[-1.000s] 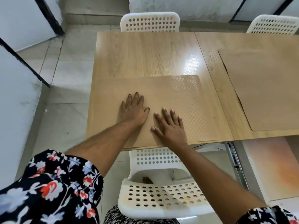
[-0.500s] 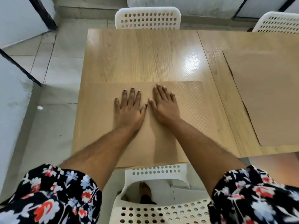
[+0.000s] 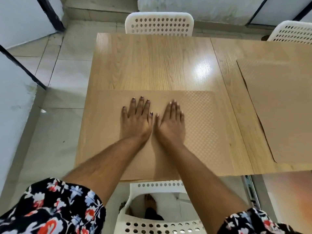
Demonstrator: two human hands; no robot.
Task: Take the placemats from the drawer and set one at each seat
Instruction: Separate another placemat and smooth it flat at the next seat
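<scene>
Both hands, left (image 3: 135, 119) and right (image 3: 170, 121), lie flat on the near placemat (image 3: 104, 132); a second placemat (image 3: 283, 107) at three o'clock, chairs (image 3: 159, 24) at twelve and six.

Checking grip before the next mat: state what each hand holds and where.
Nothing is gripped. The left hand and right hand lie flat, palms down, near the middle of the placemat.

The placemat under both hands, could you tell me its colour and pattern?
Tan placemat with a fine checkered texture, in the head view.

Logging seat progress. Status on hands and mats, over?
Left hand and right hand flat, open, on near placemat. Second placemat lies at right. Far seats' table bare. Nothing obstructing.
</scene>
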